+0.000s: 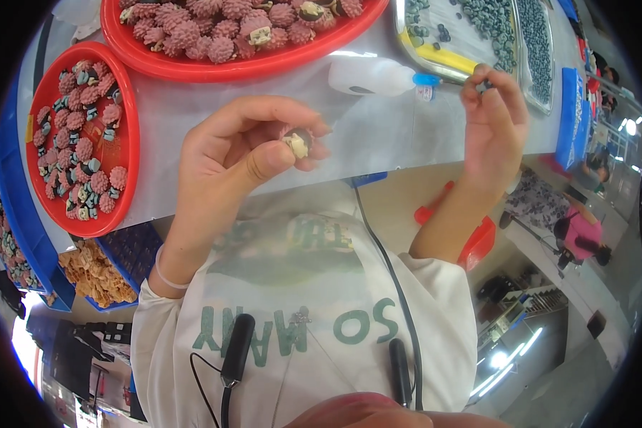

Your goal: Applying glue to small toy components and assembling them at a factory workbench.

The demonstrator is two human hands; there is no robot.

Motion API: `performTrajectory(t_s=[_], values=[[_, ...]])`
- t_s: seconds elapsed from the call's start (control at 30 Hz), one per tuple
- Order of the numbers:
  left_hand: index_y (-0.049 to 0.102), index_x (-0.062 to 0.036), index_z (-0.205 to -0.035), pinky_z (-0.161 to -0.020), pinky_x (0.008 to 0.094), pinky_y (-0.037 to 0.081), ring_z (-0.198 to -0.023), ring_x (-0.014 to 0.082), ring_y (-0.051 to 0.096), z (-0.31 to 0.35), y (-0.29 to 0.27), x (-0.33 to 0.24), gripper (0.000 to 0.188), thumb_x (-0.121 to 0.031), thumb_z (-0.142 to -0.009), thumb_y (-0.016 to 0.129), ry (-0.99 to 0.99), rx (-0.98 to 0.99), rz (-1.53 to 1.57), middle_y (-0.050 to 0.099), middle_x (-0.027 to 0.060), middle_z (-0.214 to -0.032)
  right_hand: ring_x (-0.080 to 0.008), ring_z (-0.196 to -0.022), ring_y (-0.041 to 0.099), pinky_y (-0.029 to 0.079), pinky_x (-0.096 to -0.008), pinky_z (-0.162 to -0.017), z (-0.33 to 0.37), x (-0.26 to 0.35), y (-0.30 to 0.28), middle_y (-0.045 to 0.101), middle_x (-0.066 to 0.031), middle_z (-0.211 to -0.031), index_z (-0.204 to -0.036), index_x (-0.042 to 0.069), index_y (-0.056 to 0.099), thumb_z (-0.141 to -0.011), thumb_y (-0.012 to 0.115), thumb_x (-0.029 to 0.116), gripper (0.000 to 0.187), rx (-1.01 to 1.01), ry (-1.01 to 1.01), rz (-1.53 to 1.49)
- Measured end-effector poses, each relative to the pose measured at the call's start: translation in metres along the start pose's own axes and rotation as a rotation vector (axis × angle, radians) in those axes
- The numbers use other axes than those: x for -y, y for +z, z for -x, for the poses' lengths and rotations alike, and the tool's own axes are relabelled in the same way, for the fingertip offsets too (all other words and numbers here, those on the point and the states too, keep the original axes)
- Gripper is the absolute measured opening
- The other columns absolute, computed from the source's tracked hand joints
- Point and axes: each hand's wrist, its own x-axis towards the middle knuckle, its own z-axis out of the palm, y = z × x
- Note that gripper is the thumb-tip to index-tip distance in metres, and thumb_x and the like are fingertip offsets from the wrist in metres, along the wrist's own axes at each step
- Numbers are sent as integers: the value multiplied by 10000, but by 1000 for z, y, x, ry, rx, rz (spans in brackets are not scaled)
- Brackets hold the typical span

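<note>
My left hand [228,146] is closed around a small figurine [297,144] with a pink bumpy back, a dark rim and a cream face part turned up between thumb and fingers. Farther right, my right hand [496,118] is raised beside the metal trays, its thumb and fingers pinched on a small dark piece [485,85] that is mostly hidden. A white squeeze bottle [369,75] with a blue cap lies on the table between the hands, its tip toward my right hand.
A large red tray [253,70] of pink figurines stands at the back; a smaller red tray [132,143] holds ones with pale blue parts. Metal trays [455,68] with dark green pieces sit back right. Blue crates [132,250] stand at the left; people are at work far right.
</note>
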Motion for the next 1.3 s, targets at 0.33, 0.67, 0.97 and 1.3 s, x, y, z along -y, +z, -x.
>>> performTrajectory(t_s=[0.33,0.67,0.97,1.3], values=[[540,16,-1017,-708,259,474,-819,171,591,-1,3,1,311,-196,-806,623,8,-23,-60,578,125,-961,-194,-759,555,437,-266,-650,38,-4,29,574,-183,-979,-1016,-49,537,-796,544,15,229,10,128,-132],[537,7,-1003,-638,237,484,-774,185,599,1,5,2,402,-272,-753,682,-11,-45,-99,570,139,-957,-214,-760,570,471,-278,-684,54,-3,48,566,-187,-939,-990,-80,534,-723,605,-34,281,151,86,-162],[550,14,-964,-612,224,490,-749,133,587,1,6,-1,438,-285,-701,731,-42,-103,-65,579,89,-879,-272,-820,605,513,-284,-690,49,-8,84,578,-228,-920,-928,-40,514,-642,635,-155,331,377,-302,370],[558,14,-914,-573,198,466,-691,103,553,-1,5,2,445,-308,-670,745,-47,-102,-73,552,56,-817,-210,-671,633,516,-229,-559,48,-8,97,617,-205,-819,-822,-45,592,-636,679,-105,214,286,-483,564]])
